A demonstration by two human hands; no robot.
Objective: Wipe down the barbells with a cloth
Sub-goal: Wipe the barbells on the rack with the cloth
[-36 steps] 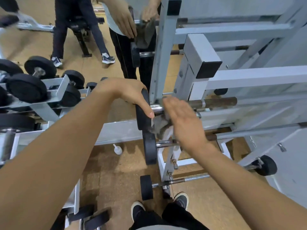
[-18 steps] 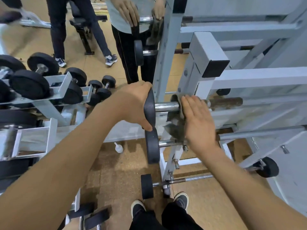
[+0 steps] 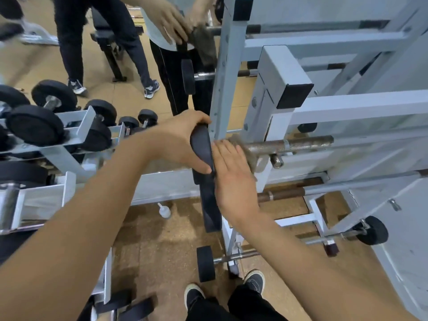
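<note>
A rusty knurled barbell (image 3: 289, 145) lies across the white rack (image 3: 284, 72) at chest height, with a black end plate (image 3: 201, 147) at its left end. My left hand (image 3: 183, 140) grips that plate, fingers curled over its rim. My right hand (image 3: 231, 172) lies over the bar just right of the plate and presses a grey cloth (image 3: 251, 156) against it; the cloth shows only past my fingers. Lower barbells (image 3: 284, 194) (image 3: 234, 256) rest on the same rack below.
A mirror behind the rack reflects me and my cloth (image 3: 203, 42). Another person's legs (image 3: 71, 49) stand at the upper left. A dumbbell rack (image 3: 69, 137) fills the left side. A small white bottle (image 3: 164, 212) stands on the floor, near my shoes (image 3: 254, 280).
My right hand with the cloth has slid left along the bar, up against the plate. My left hand still grips the plate. The view has tilted slightly.
</note>
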